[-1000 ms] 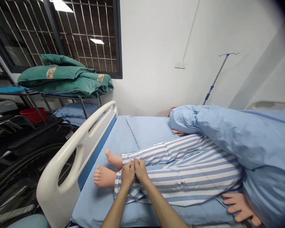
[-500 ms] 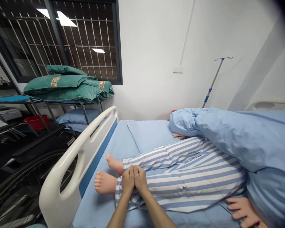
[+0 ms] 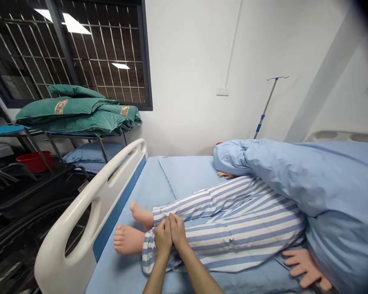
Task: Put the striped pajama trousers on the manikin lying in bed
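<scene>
Our left hand (image 3: 163,239) and right hand (image 3: 178,231) are curled up and touch side by side, right of the white bed end (image 3: 58,269). They are over the low part of the striped trousers (image 3: 242,241), but we cannot tell if they hold them. The striped trousers lie on the bed (image 3: 190,167), also right of the white bed end, and two bare feet (image 3: 129,239) stick out near it. We see the blue cover (image 3: 294,171) well apart from it.

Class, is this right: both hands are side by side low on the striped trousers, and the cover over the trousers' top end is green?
Not quite: the head view shows that cover is light blue, not green. The left hand and right hand are side by side low on the striped trousers.
</scene>
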`<state>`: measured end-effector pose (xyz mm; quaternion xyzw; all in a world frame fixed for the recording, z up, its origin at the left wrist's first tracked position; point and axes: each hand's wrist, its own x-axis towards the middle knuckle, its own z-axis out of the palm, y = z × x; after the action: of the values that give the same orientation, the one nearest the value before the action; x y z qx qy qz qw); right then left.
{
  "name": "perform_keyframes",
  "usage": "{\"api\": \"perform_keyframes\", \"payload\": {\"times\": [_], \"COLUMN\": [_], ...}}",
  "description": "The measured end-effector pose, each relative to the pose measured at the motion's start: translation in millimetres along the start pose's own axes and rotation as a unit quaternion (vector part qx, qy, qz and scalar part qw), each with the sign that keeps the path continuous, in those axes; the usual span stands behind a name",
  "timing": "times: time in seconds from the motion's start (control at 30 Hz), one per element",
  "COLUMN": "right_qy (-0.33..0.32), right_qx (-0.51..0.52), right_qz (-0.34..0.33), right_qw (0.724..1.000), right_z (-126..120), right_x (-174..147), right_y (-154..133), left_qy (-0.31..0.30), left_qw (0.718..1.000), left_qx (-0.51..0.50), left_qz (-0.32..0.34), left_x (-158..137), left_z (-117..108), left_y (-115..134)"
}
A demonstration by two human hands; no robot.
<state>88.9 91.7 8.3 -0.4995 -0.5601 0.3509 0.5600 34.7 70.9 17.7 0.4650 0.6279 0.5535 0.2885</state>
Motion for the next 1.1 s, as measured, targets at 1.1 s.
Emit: {"api": "perform_keyframes", "payload": {"times": [1.1], "right_qy": [-0.013], "right_qx": [-0.001], "right_qz": [-0.006], "right_qw": [1.0], "right_z": [-37], "right_x": [13], "right_y": [-3], "left_qy": [-0.063], "left_qw": [0.995], "left_qx": [0.056], "left_qz": [0.048], "left_x": [-4], "left_z": [22], "left_y": [12]}}
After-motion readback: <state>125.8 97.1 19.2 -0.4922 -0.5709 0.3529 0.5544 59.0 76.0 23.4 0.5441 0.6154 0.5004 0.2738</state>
